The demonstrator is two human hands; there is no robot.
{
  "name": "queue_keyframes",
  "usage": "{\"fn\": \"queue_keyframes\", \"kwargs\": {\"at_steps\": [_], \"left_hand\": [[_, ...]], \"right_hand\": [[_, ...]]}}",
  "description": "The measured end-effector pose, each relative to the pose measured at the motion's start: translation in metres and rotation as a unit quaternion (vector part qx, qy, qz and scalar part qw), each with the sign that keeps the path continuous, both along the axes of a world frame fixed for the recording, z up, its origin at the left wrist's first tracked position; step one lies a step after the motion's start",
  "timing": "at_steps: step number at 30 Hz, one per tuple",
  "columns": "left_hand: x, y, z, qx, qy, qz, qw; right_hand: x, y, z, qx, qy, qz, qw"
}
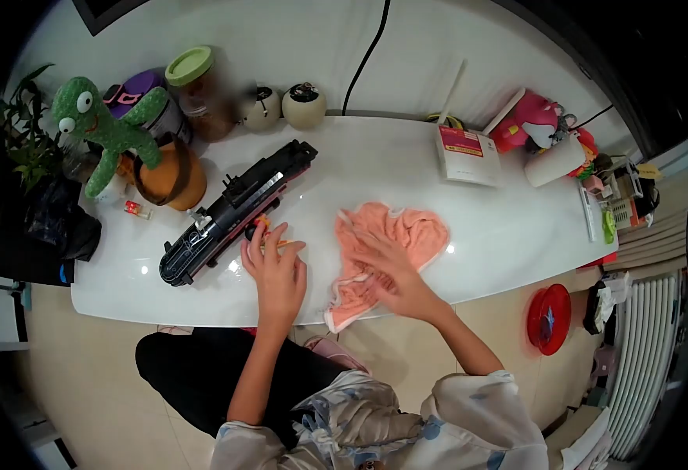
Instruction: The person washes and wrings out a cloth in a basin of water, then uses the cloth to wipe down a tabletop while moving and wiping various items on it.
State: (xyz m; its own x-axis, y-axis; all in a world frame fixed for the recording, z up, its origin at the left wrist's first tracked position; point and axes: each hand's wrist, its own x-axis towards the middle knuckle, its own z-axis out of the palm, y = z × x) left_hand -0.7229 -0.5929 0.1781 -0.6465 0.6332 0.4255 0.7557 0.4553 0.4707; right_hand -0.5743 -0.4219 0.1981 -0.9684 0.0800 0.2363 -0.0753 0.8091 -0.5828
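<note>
In the head view, your right hand (397, 274) lies over the crumpled pink cloth (428, 233), fingers spread and palm down. No pinch of fabric shows between the fingertips. The cloth is on the white table (375, 168), towards your side, right of the black toy train (242, 204), and its lower corner reaches the near edge.

Your left hand (276, 282) is just beside the train, with its fingers apart and loosely bent. A small red-and-yellow piece (263, 222) shows at the fingertips, close against the train's side. You may be touching or steadying it, but I cannot tell whether you are pinching it. The train lies slantwise across the table, well apart from the cloth.

The step in hand looks like handling the cloth with the right hand while the left attends to the small piece. From this pose, lifting the cloth would call for drawing your right fingers together on a fold; sliding it would call for flat, even pressure, minding that corner at the edge. Any move of the left hand calls for a light touch, since the train is so near and a knock could shift it.
</note>
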Motion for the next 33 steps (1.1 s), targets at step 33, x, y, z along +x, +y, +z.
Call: {"fn": "queue_keyframes", "kwargs": {"at_steps": [33], "left_hand": [[-0.006,0.055,0.128,0.093,0.041,-0.333,0.937]], "right_hand": [[0.054,0.035,0.156,0.140,0.114,-0.179,0.967]]}}
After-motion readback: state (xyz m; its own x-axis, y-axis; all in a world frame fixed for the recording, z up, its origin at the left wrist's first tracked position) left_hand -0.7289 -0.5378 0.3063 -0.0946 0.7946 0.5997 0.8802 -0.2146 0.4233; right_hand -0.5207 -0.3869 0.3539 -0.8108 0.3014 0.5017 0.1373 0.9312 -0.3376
